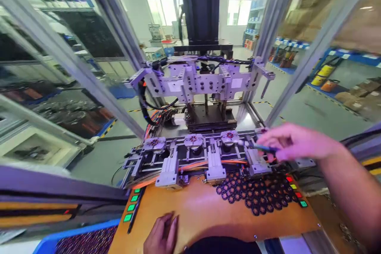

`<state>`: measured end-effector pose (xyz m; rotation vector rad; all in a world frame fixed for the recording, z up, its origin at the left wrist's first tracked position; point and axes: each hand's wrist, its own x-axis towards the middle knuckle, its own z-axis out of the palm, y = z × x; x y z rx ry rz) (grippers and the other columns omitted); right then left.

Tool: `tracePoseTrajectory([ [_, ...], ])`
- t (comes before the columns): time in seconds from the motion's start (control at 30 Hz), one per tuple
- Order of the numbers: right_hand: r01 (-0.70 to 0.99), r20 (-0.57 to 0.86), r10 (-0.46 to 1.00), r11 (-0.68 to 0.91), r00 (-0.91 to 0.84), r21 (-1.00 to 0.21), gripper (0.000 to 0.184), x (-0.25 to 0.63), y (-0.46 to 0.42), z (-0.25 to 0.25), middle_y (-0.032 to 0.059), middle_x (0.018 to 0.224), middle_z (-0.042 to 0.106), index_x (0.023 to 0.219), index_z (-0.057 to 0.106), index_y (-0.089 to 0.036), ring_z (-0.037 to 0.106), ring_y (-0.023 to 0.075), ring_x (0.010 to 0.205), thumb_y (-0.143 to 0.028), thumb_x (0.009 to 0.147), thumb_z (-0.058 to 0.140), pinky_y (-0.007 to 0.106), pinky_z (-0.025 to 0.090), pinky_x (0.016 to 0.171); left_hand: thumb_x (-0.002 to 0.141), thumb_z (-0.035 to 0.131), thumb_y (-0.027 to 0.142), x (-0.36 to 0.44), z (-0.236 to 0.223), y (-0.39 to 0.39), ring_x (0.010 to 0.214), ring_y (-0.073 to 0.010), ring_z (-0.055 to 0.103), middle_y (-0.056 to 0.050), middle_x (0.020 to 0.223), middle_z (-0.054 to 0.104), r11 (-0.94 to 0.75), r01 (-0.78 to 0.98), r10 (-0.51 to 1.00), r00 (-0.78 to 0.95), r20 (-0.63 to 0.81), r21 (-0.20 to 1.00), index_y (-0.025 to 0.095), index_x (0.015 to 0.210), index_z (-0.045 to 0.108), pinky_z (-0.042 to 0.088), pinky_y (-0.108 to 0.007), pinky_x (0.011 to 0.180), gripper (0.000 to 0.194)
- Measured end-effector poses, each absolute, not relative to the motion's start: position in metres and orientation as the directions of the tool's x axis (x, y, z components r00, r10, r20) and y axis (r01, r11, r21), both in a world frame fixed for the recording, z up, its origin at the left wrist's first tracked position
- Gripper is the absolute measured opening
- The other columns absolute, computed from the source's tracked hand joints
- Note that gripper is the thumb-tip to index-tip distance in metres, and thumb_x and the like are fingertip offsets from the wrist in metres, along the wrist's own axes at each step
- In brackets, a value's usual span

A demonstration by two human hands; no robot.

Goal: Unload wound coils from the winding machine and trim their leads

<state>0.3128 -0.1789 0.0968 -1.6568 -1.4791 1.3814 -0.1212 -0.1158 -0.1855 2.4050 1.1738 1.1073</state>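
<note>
My right hand [293, 143] is raised over the right end of the fixture, fingers closed on a slim pen-like tool [266, 148]. The tool has a dark bluish body and a pale, blurred tip pointing left toward a round holder [229, 135] with a small ring-shaped part in it. Two more holders, the middle one [193, 139] and the left one [154, 143], carry similar ring parts. On the orange worktop [190, 210], my left hand [161, 233] rests with its fingers loosely bent and nothing visible in them. Many dark rings [258, 194] with coppery centres lie below the fixture.
Green buttons [131, 208] and a black stick [135, 211] line the worktop's left side; coloured buttons [294, 187] line its right. A blue bin [47, 244] of small parts stands at lower left. Behind the fixture hangs a metal machine head [208, 83]. Aluminium posts [119, 47] frame the station.
</note>
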Motion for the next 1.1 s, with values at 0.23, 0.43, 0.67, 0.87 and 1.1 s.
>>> tracePoseTrajectory([
  [0.23,-0.271,-0.195,0.978,-0.207,-0.073,-0.940,0.050,0.149,-0.230,-0.062,0.0105,0.116,0.071,0.125,0.065,-0.032,0.068,0.0308,0.106,-0.055,0.081,0.067,0.051,0.049,0.100,0.097,0.046,0.043,-0.106,-0.162,-0.141,0.061,-0.0143,0.070,-0.005,0.073,0.072,-0.535,0.580,0.842,0.429,0.328,0.614,0.016,0.098,0.068,0.058,-0.022,0.059,0.034],
  [0.43,-0.039,-0.232,0.968,-0.230,0.096,-0.972,0.057,0.090,-0.212,-0.153,0.0134,0.111,0.071,0.118,0.069,-0.023,0.069,0.0321,0.100,-0.066,0.088,0.046,0.049,0.056,0.090,0.090,0.057,0.037,-0.087,-0.161,-0.164,0.073,-0.0183,0.074,-0.008,0.089,0.079,-0.563,0.525,0.786,0.578,0.218,0.638,0.019,0.112,0.067,0.061,-0.025,0.068,0.030],
  [0.67,0.484,0.033,0.974,-0.082,0.224,-0.871,0.034,0.109,-0.217,-0.173,0.0145,0.105,0.069,0.105,0.071,-0.025,0.063,0.0384,0.106,-0.045,0.088,0.052,0.061,0.046,0.100,0.086,0.047,0.015,-0.077,-0.179,-0.169,0.071,-0.0238,0.075,-0.011,0.085,0.078,-0.507,0.669,0.846,0.506,0.166,0.543,0.015,0.111,0.066,0.061,-0.033,0.065,0.031],
  [0.87,0.716,0.234,0.968,0.103,0.086,-0.691,0.029,0.123,-0.227,-0.165,0.0116,0.094,0.072,0.098,0.072,-0.027,0.071,0.0335,0.087,-0.033,0.091,0.044,0.051,0.061,0.078,0.086,0.052,0.018,-0.073,-0.171,-0.169,0.066,-0.0185,0.074,-0.006,0.080,0.078,-0.525,0.681,0.846,0.481,0.228,0.510,0.019,0.104,0.068,0.059,-0.026,0.061,0.025],
  [1.1,0.863,0.421,0.890,0.344,-0.175,-0.369,0.027,0.183,-0.208,-0.066,0.0110,0.100,0.073,0.107,0.071,-0.022,0.071,0.0277,0.089,-0.027,0.093,0.049,0.042,0.061,0.080,0.096,0.045,0.033,-0.142,-0.099,-0.099,0.056,-0.0166,0.068,-0.005,0.067,0.071,-0.574,0.724,0.811,0.439,0.387,0.382,0.014,0.103,0.070,0.056,-0.025,0.056,0.032],
])
